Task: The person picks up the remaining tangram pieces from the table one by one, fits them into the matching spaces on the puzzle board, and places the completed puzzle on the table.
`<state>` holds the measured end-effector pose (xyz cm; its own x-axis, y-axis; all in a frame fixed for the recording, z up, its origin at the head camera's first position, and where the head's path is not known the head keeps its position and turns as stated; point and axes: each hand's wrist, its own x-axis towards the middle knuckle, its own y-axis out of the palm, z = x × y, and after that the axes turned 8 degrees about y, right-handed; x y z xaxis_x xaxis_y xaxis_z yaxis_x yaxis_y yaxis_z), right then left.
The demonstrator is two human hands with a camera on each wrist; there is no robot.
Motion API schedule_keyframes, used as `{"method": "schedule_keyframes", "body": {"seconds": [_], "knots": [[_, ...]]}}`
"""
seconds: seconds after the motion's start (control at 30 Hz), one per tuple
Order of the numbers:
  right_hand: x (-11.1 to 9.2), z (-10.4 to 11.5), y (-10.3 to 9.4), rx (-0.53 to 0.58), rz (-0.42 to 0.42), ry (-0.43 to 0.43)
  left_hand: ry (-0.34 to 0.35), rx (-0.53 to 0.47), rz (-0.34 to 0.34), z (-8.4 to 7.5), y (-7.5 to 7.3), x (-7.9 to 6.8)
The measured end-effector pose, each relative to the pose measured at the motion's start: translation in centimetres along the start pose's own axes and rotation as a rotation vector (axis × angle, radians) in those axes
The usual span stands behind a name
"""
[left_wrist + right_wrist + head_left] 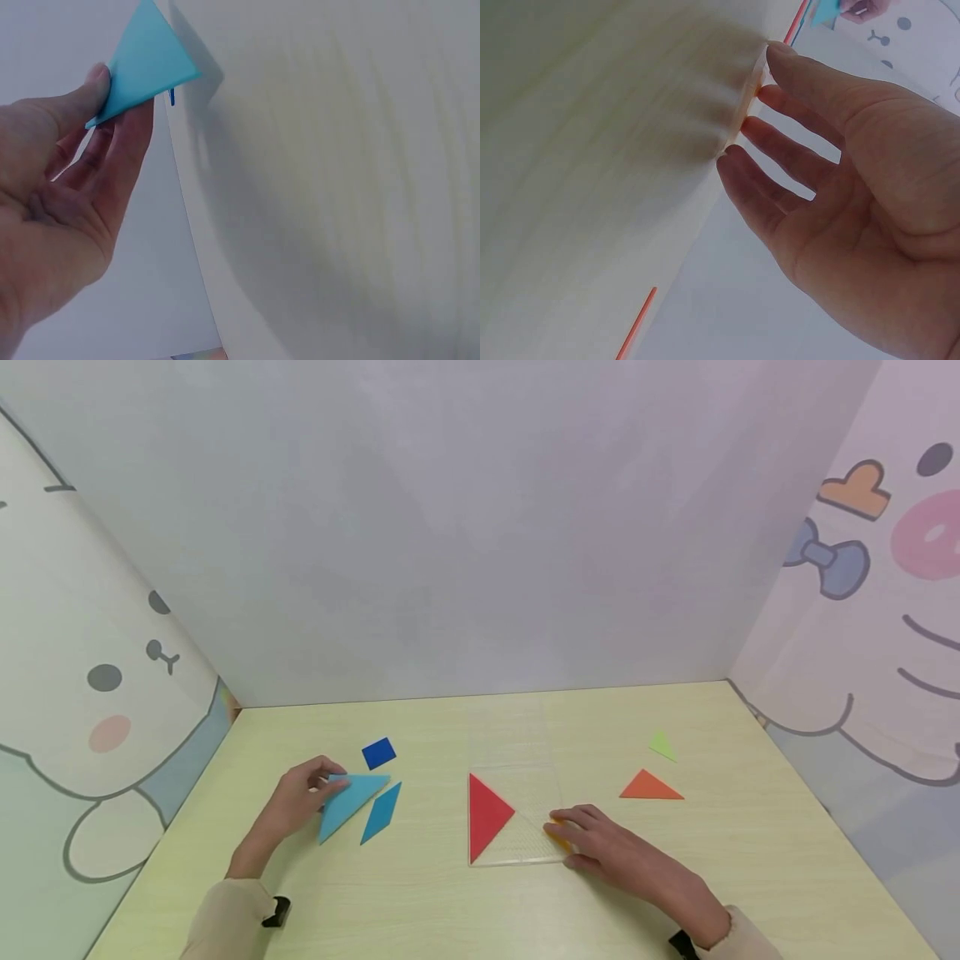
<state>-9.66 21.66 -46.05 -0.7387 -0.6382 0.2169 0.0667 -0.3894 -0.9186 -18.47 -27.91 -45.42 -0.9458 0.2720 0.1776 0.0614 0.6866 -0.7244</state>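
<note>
At the left, my left hand (300,797) pinches a light blue triangle tangram piece (352,797) between thumb and fingers. The left wrist view shows the triangle (150,64) tilted above the table. A blue parallelogram (381,814) and a dark blue square (378,753) lie beside it. In the middle is a clear tray (517,863) with a red triangle (487,818) along its left side. Fingertips of my right hand (611,852) touch a yellow piece (558,835) at the tray's right side. The hand hides most of that piece.
An orange triangle (651,786) and a small lime-green triangle (662,745) lie on the pale wood table (420,910) at the right. Behind stands a plain light wall (480,543). Cartoon-printed panels (97,693) flank the table on both sides.
</note>
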Motion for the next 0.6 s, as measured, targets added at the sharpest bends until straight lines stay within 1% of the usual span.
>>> {"method": "schedule_keyframes", "body": {"seconds": [0.3,0.6], "knots": [[-0.1,0.1,-0.1,0.010,0.010,0.008,0.064,-0.059,-0.005,-1.5,1.2,0.7],[0.0,0.2,-0.3,0.007,0.018,0.009,0.118,-0.085,0.004,-2.8,2.6,1.4]]}}
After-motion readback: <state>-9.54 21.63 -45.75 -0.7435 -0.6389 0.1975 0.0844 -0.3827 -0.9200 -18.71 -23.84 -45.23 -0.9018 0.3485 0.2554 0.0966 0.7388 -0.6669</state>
